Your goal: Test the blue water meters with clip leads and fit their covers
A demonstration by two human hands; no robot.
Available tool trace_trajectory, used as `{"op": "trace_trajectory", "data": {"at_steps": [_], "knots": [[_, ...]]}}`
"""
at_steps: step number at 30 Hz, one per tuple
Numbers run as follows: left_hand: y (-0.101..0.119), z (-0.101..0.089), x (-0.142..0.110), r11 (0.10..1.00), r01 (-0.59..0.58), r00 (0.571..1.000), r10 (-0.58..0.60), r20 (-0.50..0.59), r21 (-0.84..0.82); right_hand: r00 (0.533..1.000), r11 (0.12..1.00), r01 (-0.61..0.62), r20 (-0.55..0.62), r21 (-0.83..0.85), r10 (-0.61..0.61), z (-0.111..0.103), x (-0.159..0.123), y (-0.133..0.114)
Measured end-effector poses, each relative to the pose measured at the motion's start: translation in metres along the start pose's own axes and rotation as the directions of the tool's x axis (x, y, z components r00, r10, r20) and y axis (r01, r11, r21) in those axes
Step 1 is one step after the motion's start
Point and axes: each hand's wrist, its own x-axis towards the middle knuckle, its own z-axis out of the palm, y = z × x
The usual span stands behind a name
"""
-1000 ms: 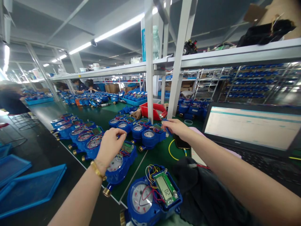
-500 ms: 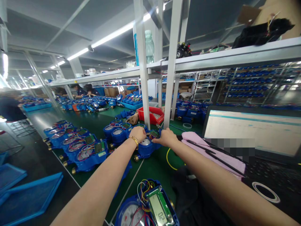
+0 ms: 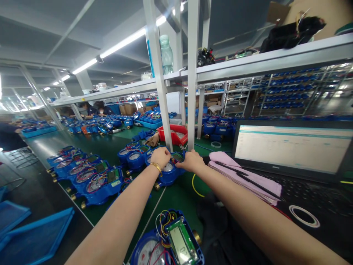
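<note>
A blue water meter (image 3: 167, 176) with a round dial and brass fitting lies on the green bench between my hands. My right hand (image 3: 192, 161) grips its right side, thumb over the edge near the small display. At the meter's upper left, my left hand (image 3: 160, 157) is closed with curled fingers; what they pinch is hidden. A gold bracelet (image 3: 156, 168) circles the left wrist. Nearest me sits another opened water meter (image 3: 150, 252), its wires loose and its green-framed display (image 3: 179, 241) facing up.
Several wired meters (image 3: 95, 184) stand in rows at the left. Behind my hands are a metal post (image 3: 192, 92) and a red bin (image 3: 180, 135). At right are a laptop (image 3: 289, 147), a pink cloth (image 3: 245, 180) with a black pen, and a tape roll (image 3: 305, 216). Blue trays (image 3: 41, 235) lie lower left.
The view has shifted slightly, so most things appear a little further left. Both hands stay at the same meter with nearly the same grip.
</note>
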Motion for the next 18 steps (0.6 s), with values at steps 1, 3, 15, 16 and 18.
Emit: {"op": "trace_trajectory", "data": {"at_steps": [1, 3, 15, 16, 18], "knots": [[0.0, -0.001, 0.001, 0.999, 0.03, 0.999, -0.029, 0.027, -0.032, 1.0, 1.0, -0.003, 0.001, 0.014, 0.003, 0.0, 0.0, 0.0], [-0.002, -0.003, 0.003, 0.991, 0.086, 0.993, -0.077, 0.091, -0.106, 1.0, 0.999, -0.007, 0.003, 0.053, 0.007, 0.0, 0.0, 0.0], [-0.013, -0.016, 0.006, 0.931, 0.169, 0.978, -0.118, 0.174, -0.322, 0.916, 0.655, -0.145, 0.351, 0.741, -0.195, -0.03, -0.027, 0.015], [-0.013, -0.016, 0.006, 0.93, 0.168, 0.978, -0.118, 0.169, -0.325, 0.878, 0.597, -0.198, 0.411, 0.777, -0.244, -0.029, -0.032, 0.014], [-0.013, -0.015, 0.005, 0.93, 0.169, 0.979, -0.121, 0.162, -0.327, 0.81, 0.505, -0.298, 0.495, 0.81, -0.316, -0.023, -0.037, 0.011]]}}
